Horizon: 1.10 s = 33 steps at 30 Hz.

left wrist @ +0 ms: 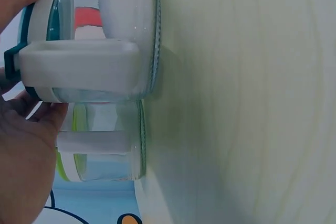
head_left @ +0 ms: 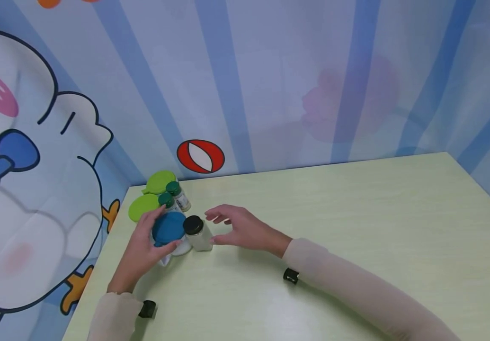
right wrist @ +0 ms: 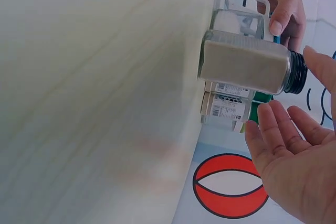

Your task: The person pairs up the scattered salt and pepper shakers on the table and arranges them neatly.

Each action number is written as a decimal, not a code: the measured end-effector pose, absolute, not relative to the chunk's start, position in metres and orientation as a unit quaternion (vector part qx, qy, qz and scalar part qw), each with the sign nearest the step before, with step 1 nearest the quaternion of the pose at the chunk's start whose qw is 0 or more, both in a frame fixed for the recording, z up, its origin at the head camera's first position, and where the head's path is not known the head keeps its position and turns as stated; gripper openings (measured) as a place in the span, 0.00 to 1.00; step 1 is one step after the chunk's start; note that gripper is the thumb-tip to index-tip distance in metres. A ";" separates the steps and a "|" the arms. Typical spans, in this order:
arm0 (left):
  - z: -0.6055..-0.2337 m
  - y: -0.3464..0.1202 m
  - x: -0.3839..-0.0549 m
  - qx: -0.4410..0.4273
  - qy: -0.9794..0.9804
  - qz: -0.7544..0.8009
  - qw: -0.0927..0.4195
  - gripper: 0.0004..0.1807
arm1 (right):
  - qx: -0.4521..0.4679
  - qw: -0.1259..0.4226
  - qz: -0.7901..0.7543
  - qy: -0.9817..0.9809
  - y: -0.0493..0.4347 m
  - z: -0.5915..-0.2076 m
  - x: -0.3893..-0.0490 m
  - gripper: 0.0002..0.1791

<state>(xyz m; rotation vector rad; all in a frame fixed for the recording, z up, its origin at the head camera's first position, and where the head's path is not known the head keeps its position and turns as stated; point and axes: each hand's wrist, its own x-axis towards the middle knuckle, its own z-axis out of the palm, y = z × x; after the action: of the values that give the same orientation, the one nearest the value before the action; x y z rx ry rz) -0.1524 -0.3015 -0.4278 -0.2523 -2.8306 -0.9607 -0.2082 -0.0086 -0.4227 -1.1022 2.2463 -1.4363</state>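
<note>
My left hand (head_left: 140,246) grips a clear glass jar by its round blue lid (head_left: 168,228), thumb on one side and fingers on the other. In the left wrist view this jar (left wrist: 84,69) shows a white handle and stands on the table. Right beside it is a square glass bottle (head_left: 201,239) with a black cap, filled with pale powder. My right hand (head_left: 245,228) is at this bottle with fingers spread and relaxed, not closed round it. In the right wrist view the thumb is close to the black cap (right wrist: 297,73), with the other fingers apart from it.
Behind the blue-lidded jar stand two small bottles with green caps (head_left: 173,188) and two jars with lime-green lids (head_left: 144,207). They are close to the table's back left corner. Printed walls (head_left: 279,85) border the pale table (head_left: 334,213) at the back and sides.
</note>
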 end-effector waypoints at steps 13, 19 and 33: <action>-0.428 -0.297 -0.154 -0.018 -0.930 -0.366 -0.016 0.58 | -0.361 0.170 -0.532 0.747 -0.026 -0.429 -0.214 0.33; -0.428 -0.296 -0.153 -0.002 -0.918 -0.395 -0.046 0.56 | -0.359 0.155 -0.546 0.741 -0.036 -0.430 -0.212 0.29; -0.433 -0.294 -0.154 -0.001 -0.911 -0.409 -0.057 0.55 | -0.332 0.137 -0.548 0.756 -0.041 -0.431 -0.212 0.26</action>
<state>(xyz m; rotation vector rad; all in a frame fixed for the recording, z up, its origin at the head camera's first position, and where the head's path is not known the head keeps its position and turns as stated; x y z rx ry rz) -0.1537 -0.2935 -0.4334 -0.0035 -2.9708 -1.3336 -0.2122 -0.0412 -0.4309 -0.9602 2.1870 -1.5858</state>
